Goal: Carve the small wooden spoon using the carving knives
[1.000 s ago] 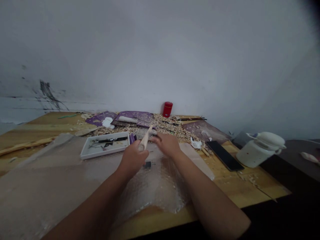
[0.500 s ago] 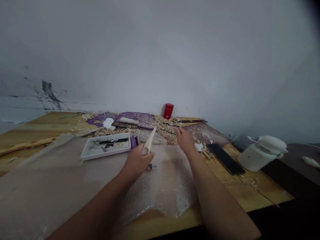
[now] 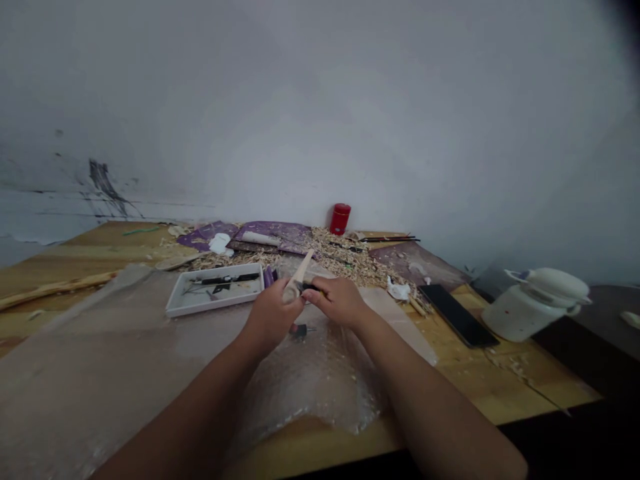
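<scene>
A pale wooden spoon (image 3: 302,269) is gripped in my left hand (image 3: 271,315), its handle pointing up and away from me. My right hand (image 3: 339,301) is closed on a dark, slim carving tool (image 3: 309,287). The tool's front end meets the spoon at its bowl; its tip is too small to make out. Both thumbs are close together beside the bowl. Just below my left hand, a short dark-handled tool (image 3: 299,330) with a thin metal tip lies on the bubble wrap (image 3: 210,360).
A white tray (image 3: 173,308) with small tools is to the left. Wood shavings (image 3: 360,265) cover the back, near a red tin (image 3: 340,219) and purple plastic (image 3: 280,232). At right are a black phone (image 3: 459,316) and a white jar (image 3: 530,307). A long stick (image 3: 60,288) lies far left.
My right hand has come back from the wood shavings to the spoon, now with the carving tool in it. My left hand still holds the spoon in nearly the same place.
</scene>
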Available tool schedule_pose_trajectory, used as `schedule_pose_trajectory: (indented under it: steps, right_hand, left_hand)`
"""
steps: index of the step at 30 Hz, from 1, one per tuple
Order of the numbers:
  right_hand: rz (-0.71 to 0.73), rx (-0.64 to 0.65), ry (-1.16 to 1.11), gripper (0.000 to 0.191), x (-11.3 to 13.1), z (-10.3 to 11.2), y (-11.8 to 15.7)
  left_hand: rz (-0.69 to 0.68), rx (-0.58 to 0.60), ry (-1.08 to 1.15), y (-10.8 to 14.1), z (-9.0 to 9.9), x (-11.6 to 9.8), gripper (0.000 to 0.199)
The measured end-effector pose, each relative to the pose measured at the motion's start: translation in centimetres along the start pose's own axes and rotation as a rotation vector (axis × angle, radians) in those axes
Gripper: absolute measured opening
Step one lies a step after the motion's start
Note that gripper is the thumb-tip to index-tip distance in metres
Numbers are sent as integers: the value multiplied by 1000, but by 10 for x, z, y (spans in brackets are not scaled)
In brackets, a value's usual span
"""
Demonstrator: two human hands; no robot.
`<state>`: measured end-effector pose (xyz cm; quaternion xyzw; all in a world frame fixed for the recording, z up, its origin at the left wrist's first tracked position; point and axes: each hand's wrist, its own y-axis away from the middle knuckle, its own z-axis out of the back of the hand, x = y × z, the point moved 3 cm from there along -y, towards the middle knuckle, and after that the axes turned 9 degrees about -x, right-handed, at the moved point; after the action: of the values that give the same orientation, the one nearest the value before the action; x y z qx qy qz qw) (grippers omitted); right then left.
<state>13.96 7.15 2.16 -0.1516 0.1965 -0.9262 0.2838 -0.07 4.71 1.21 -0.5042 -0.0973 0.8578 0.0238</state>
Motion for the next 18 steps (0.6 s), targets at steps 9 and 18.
schedule_pose_trajectory:
  steps: [9,18]
  right_hand:
    - [-144,-43,198,56,-7,1,-3]
    - [-355,-98,277,59,-35,5,-7]
  left_hand:
    - [-29,-27,-119,4,2,-9,18]
    - [63,41,-53,10,-6,-11,25]
